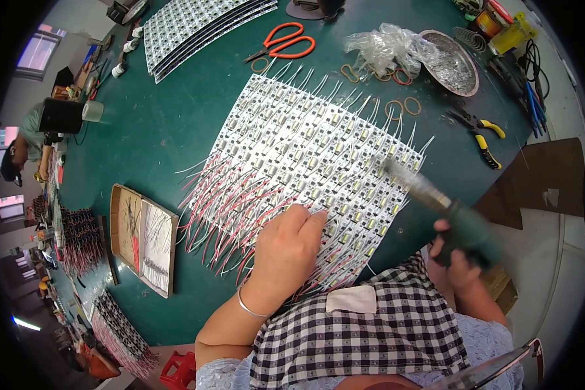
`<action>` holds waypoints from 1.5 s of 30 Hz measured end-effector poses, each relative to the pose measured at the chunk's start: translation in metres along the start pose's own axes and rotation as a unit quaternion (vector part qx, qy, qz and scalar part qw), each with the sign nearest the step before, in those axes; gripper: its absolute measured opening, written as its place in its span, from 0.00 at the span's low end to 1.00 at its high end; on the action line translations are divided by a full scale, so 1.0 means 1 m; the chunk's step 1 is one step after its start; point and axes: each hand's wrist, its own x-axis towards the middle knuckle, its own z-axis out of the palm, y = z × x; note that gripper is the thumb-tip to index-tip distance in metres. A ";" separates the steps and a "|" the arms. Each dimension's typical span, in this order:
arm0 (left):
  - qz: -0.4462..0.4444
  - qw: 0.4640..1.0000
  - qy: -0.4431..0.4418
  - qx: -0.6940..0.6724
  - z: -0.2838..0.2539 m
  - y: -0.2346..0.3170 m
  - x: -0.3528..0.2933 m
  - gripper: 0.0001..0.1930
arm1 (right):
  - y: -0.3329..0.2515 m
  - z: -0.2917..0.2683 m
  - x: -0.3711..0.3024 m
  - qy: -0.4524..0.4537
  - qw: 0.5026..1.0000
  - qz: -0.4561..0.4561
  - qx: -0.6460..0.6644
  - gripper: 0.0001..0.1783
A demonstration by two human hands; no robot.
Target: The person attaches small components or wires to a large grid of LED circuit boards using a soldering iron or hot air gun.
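Note:
A large white circuit-board panel (pixel 299 149) lies tilted on the green table, with rows of small components. Red and white wires (pixel 227 208) fan out along its left and near edges, and short white wires stick up from its far edge. My left hand (pixel 286 244) rests on the panel's near part, fingers curled and thumb pressed in; what they pinch, if anything, is hidden. My right hand (pixel 461 260) is closed round the grip of a green heat gun (pixel 478 234), smeared by motion. Its metal nozzle points over the panel's right side.
An open cardboard box (pixel 143 240) of thin wires stands at left. Beyond the panel lie orange-handled scissors (pixel 283 44), rubber bands (pixel 394 109), crumpled plastic (pixel 391 49) and an oval dish (pixel 452 64). Yellow-black pliers (pixel 482 136) lie at right; stacked panels (pixel 195 29) at far left.

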 end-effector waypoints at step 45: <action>0.022 0.992 0.087 0.088 0.009 0.018 0.000 0.09 | 0.002 -0.012 -0.032 -0.110 0.982 0.089 -0.127 0.15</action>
